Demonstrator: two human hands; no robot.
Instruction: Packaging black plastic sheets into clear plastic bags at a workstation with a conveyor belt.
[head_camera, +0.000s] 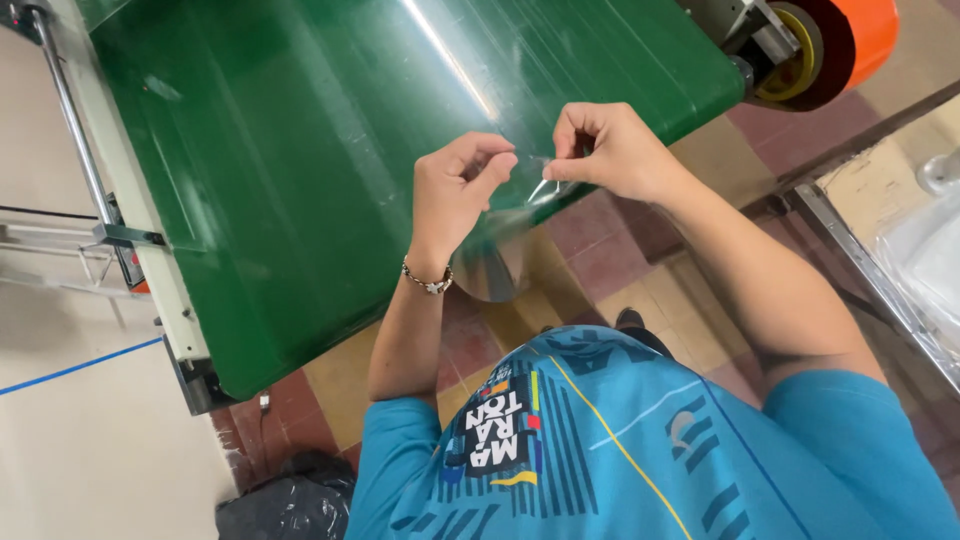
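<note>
A sheet of clear plastic film (505, 250) is held between both hands just off the near edge of the green conveyor belt (290, 170). The left hand (455, 190) is closed in a pinch, thumb against forefinger, on the film's upper edge; a beaded bracelet (428, 280) is worn at its wrist. The right hand (605, 150) is likewise closed in a pinch on the same edge, just beside the left hand, with the remaining fingers curled in. The film hangs down from the two pinches and is seen in front of the belt edge and the tiled floor (600, 260). More clear film is spread flat over the belt surface, as shown by its glare.

An orange roll (850, 40) is mounted at the far right corner of the belt. A metal rail (75, 120) runs along the belt's left side. A dark plastic bag (285, 505) lies on the floor below the belt's near left corner. A blue printed shirt (620, 450) is worn by the person.
</note>
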